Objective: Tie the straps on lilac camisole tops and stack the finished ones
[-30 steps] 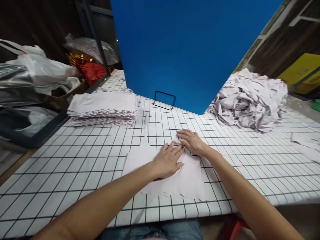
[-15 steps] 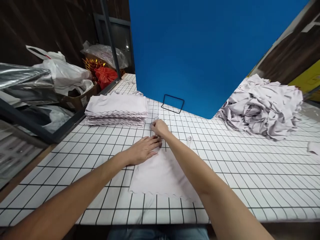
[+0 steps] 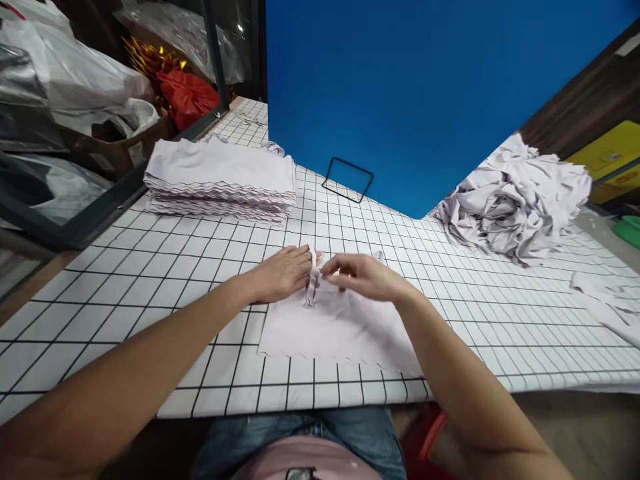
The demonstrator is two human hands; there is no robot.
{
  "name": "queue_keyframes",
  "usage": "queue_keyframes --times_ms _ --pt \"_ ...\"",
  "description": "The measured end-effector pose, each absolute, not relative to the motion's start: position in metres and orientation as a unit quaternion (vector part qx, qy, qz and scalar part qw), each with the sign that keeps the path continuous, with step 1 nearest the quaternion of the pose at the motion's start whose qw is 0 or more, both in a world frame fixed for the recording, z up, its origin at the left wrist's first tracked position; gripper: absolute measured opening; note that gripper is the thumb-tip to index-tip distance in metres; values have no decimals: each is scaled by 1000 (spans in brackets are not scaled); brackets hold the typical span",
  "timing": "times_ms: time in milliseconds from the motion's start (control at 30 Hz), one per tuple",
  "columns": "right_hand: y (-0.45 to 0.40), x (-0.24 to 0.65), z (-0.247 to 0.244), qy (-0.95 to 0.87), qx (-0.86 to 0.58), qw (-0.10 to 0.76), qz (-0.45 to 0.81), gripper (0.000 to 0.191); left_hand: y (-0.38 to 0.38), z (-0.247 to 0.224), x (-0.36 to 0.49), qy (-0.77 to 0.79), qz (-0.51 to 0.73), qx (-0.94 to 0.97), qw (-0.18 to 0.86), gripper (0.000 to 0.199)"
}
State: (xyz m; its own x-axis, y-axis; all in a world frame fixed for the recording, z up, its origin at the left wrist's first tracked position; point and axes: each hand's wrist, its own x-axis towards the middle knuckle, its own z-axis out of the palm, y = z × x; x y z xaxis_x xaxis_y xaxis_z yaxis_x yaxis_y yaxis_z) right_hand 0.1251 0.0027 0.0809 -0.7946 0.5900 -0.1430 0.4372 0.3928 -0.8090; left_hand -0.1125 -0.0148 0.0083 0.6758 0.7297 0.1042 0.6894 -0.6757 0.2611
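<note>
- Pale cloth (image 3: 340,330) lay spread on checked table (image 3: 500,327), in front of the person, wavy hem toward the near edge; both hands were up at its far side.
- L hand (image 3: 284,273) was palm down by the cloth's far L corner, fingers close together, tips beside a narrow strip (image 3: 311,292) of similar pale stuff.
- R hand (image 3: 367,275) came in opp. side, fingers curled, tips at the strip's upper part.
- Fingertips were small & overlapping, so couldn't tell if either hand pinched the strip or just touched it.
- Step in hand, my judgement: straightening the strip at the cloth's far edge, w/ the main part already laid out fairly flat.
- Next move, I reckoned, called for steady L pressure & a light R touch, so the cloth didn't ruck up.
- Neat stack (image 3: 220,177) of similar cloths sat far L; messy heap (image 3: 523,200) far R.
- Blue board (image 3: 395,93) stood between, w/ black wire loop (image 3: 342,195) at its foot, apart from both hands.
</note>
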Motion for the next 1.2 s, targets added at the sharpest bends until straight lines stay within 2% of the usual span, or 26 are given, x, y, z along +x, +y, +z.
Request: queue_keyframes --times_ms 100,200,367,533,767,867,1000,1200 --pt "19 111 61 -757 -443 75 475 33 -15 7 -112 398 97 907 97 34" --pt "24 95 50 -731 -469 39 495 38 -15 6 -112 403 114 902 107 29" --pt "19 83 47 -719 -454 59 523 32 -16 7 -112 408 154 889 142 45" --pt "18 91 48 -728 -392 35 561 35 -16 9 -114 427 154 875 169 56" --pt "18 112 50 -742 -354 6 570 33 -15 5 -117 461 163 845 217 55" --pt "18 117 44 -698 -353 43 621 36 -13 7 -118 463 191 840 207 51" --pt "16 114 37 -638 -367 126 665 38 -16 19 -116 475 304 802 198 26" --pt "13 102 30 -578 -402 240 668 33 -28 33 -97 489 320 730 354 13"
